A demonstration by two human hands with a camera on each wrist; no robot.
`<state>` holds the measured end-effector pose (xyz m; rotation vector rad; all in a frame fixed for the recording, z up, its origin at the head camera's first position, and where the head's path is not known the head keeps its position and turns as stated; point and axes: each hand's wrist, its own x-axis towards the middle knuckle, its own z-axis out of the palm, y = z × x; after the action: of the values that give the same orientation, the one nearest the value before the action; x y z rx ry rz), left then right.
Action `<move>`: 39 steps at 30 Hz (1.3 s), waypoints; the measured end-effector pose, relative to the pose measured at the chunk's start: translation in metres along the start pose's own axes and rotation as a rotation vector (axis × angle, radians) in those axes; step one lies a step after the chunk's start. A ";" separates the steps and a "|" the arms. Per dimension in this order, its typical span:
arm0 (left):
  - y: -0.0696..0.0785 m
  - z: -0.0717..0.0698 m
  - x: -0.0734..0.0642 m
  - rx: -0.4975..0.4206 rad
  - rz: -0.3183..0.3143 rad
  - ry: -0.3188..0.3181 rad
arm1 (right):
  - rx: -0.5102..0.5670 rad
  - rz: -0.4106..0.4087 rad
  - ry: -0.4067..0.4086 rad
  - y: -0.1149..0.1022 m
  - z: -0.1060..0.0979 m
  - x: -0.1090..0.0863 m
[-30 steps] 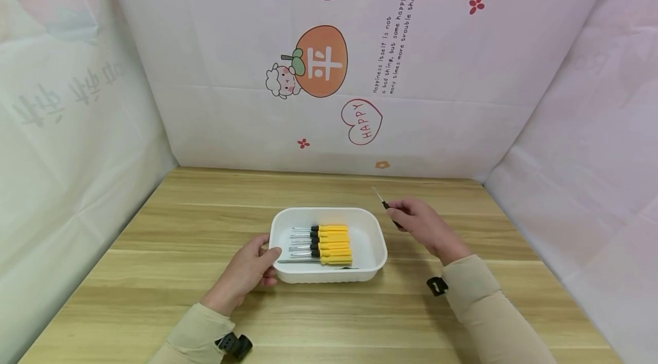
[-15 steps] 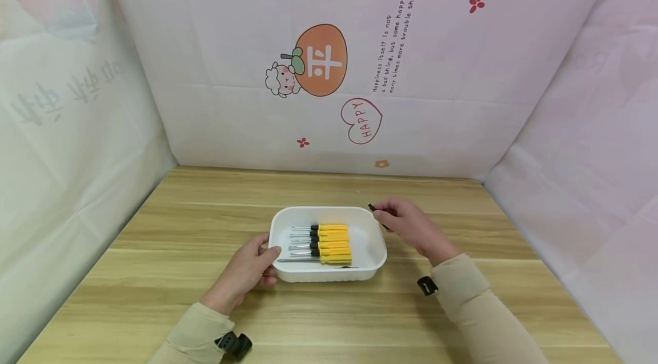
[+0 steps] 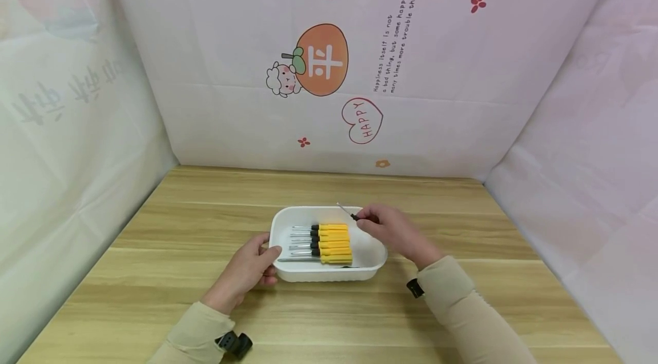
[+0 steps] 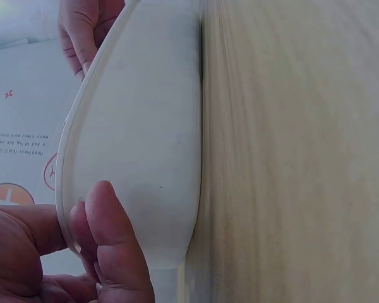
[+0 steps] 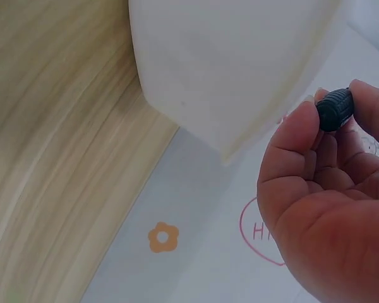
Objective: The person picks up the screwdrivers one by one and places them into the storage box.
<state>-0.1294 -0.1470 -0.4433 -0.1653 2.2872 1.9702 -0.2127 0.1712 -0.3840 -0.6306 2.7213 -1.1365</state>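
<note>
A white plastic tray (image 3: 334,276) sits on the wooden table. My left hand (image 3: 247,268) grips its left end, thumb over the rim and fingers curled against the outside wall. In a row inside lie several yellow-handled screwdrivers (image 3: 335,244), their metal shafts pointing left. A dark sliver shows at the tray's front inner wall. Over the back right of the tray, my right hand (image 3: 396,234) pinches a small screwdriver (image 3: 354,216) with a dark handle, its thin shaft pointing up and left. The right wrist view shows the ribbed handle end (image 5: 335,110) between thumb and fingers.
Wooden tabletop (image 3: 154,244) surrounds the tray. A white printed sheet (image 3: 437,135) rises behind the table, and more sheeting (image 3: 586,192) hangs at both sides. Black straps with small devices (image 3: 233,345) are at the wrists.
My right hand has carried the dark-handled screwdriver leftward, from beyond the tray's right side to above its back right rim. The left hand, the tray and the yellow-handled screwdrivers have stayed put.
</note>
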 end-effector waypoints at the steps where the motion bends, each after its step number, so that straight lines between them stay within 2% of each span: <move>1: 0.000 0.000 0.000 0.000 0.001 0.000 | -0.014 -0.004 -0.006 -0.001 0.002 0.000; 15: 0.000 0.000 0.001 0.002 0.002 0.000 | -0.078 -0.098 -0.094 -0.006 0.020 0.002; 24: 0.001 0.000 0.001 0.001 0.001 -0.001 | -0.109 -0.128 -0.175 -0.009 0.029 0.005; 33: 0.001 0.001 0.001 0.000 0.000 0.003 | -0.235 -0.113 -0.243 -0.014 0.039 0.007; 39: 0.001 0.001 0.000 0.000 -0.007 0.001 | -0.290 -0.152 -0.281 -0.017 0.044 0.008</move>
<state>-0.1294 -0.1462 -0.4423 -0.1741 2.2843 1.9679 -0.2027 0.1288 -0.4028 -0.9687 2.6447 -0.6203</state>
